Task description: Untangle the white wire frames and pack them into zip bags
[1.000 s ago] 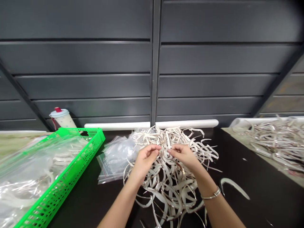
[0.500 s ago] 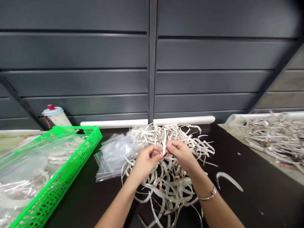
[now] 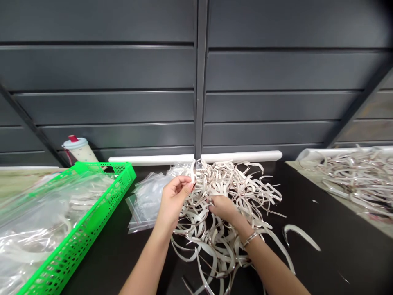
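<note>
a single strip (image 3: pixel 193 169) stands nearly upright, pinched between the thumb and fingers (image 3: pixel 185 185) of the left hand (image 3: pixel 173 200), at the far side of a heap (image 3: pixel 221 229) of pale, curled strips with shiny edges. the other left fingers curl loosely beside the pinch. the right hand (image 3: pixel 225 207) lies low on the heap, its fingers (image 3: pixel 213 203) bent down among the strips and partly closed; whether they have hold of anything i cannot tell. a bangle (image 3: pixel 250 239) circles the right wrist.

the heap sits on a dark tabletop (image 3: pixel 104 262), tangled and still large, with ends straying outward. one loose strip (image 3: pixel 301 237) lies apart to its right. just left of the heap and touching it lie clear zip bags (image 3: pixel 147 203), their contents hard to make out. further left, a green plastic tray (image 3: pixel 123 174) holds a bulging clear bag (image 3: pixel 37 233) with strips inside, so some are bagged, while much lies loose: the heap here and a second pile (image 3: pixel 359 182) on a pale board (image 3: pixel 376 225) at the right. behind everything, a white tube (image 3: pixel 147 159) runs along a dark grey panelled wall (image 3: pixel 101 69), and a speckled cup (image 3: pixel 79 150) with a red-topped lid stands beyond the tray.
</note>
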`<action>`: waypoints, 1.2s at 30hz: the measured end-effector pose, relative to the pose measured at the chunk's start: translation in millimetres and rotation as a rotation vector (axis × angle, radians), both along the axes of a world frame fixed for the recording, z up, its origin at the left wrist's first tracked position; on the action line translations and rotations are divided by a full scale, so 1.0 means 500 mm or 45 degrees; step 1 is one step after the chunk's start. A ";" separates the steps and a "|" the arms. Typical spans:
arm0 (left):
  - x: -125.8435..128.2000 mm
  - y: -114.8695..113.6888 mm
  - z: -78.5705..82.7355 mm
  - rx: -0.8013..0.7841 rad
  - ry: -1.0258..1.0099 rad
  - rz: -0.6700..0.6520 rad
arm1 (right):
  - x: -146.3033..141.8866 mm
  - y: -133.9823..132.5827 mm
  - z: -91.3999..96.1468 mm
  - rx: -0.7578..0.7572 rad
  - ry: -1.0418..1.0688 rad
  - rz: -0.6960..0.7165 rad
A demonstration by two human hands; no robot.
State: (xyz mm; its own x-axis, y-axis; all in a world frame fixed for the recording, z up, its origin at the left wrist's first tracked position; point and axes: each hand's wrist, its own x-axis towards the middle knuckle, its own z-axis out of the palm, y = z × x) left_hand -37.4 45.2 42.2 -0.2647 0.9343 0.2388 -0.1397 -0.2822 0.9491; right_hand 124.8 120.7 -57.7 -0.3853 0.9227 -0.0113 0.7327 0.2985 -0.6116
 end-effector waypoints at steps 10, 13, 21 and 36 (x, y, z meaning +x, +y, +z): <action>-0.011 -0.001 0.006 0.030 -0.062 -0.005 | 0.066 0.003 0.077 0.169 0.915 -0.215; -0.014 -0.001 0.006 0.056 -0.058 -0.010 | 0.077 -0.001 0.090 0.223 1.118 -0.297; -0.013 -0.004 0.004 0.062 -0.061 -0.036 | 0.074 -0.006 0.094 0.214 1.321 -0.257; -0.012 -0.006 0.004 0.063 -0.057 -0.043 | 0.081 -0.008 0.090 0.830 0.249 -0.319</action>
